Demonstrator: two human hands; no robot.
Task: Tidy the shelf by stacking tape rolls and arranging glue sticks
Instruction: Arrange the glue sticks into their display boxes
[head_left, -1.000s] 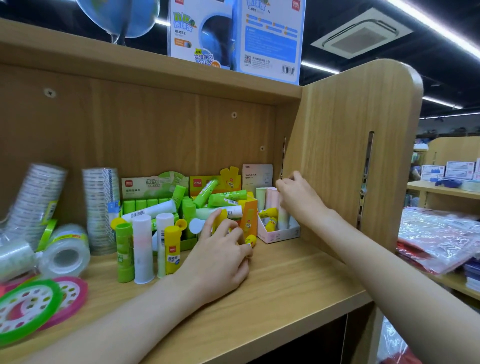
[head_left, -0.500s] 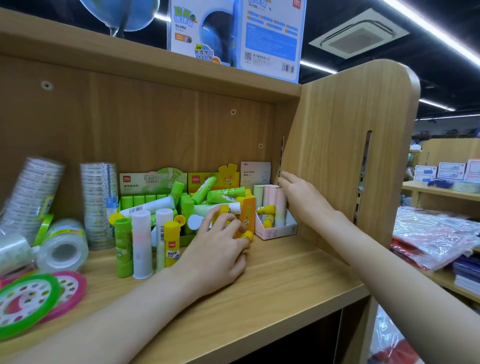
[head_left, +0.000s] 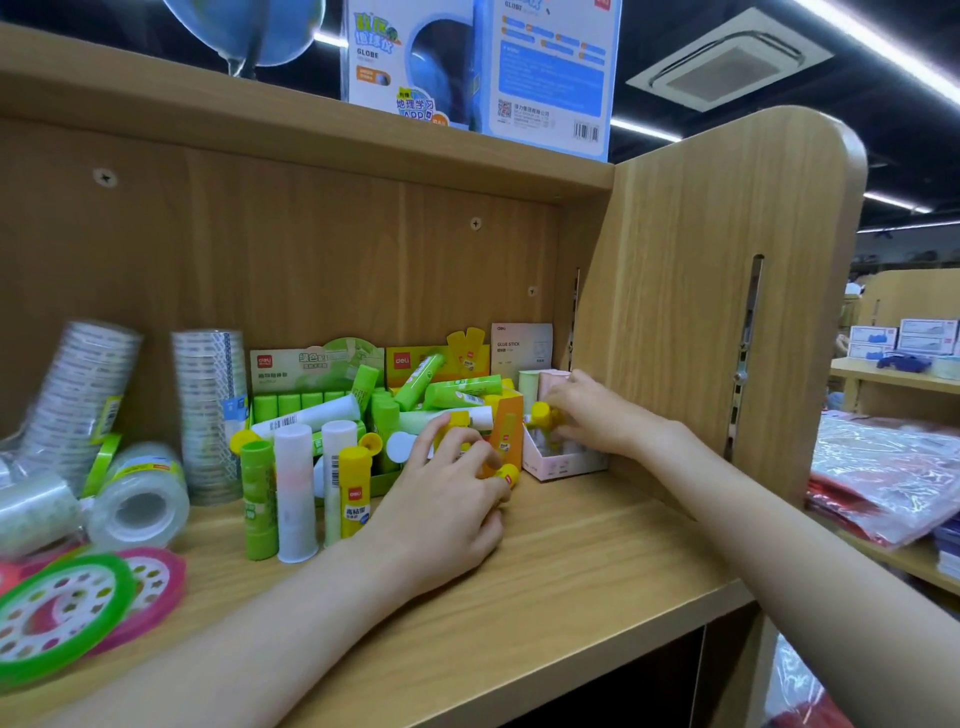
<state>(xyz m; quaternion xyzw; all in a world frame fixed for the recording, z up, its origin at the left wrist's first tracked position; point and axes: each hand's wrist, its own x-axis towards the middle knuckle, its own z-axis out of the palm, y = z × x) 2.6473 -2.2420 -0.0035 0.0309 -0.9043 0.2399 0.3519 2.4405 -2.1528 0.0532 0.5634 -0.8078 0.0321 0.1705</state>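
Note:
A jumble of green, white and yellow glue sticks (head_left: 441, 395) lies across a green display box (head_left: 311, 364) and an orange box (head_left: 508, 426). Three sticks stand in front: green (head_left: 258, 499), white (head_left: 295, 493), yellow (head_left: 355, 488). My left hand (head_left: 447, 509) rests on the shelf board against the orange box, fingers curled on a small yellow glue stick (head_left: 506, 474). My right hand (head_left: 597, 415) pinches a yellow-capped glue stick (head_left: 540, 415) over the pink box (head_left: 561, 462). Tape rolls stand in a leaning stack (head_left: 83, 395) and an upright stack (head_left: 210, 410).
Loose clear tape rolls (head_left: 137, 499) lie at the left, with a green roll (head_left: 57, 613) and a pink roll (head_left: 156, 577) flat near the front edge. The wooden side panel (head_left: 717, 291) closes the shelf on the right. A globe box (head_left: 478, 67) stands on the board above.
My right hand has dropped from the pastel sticks by the side panel down to the pink box and now pinches a yellow-capped stick. My left hand has stayed by the orange box.

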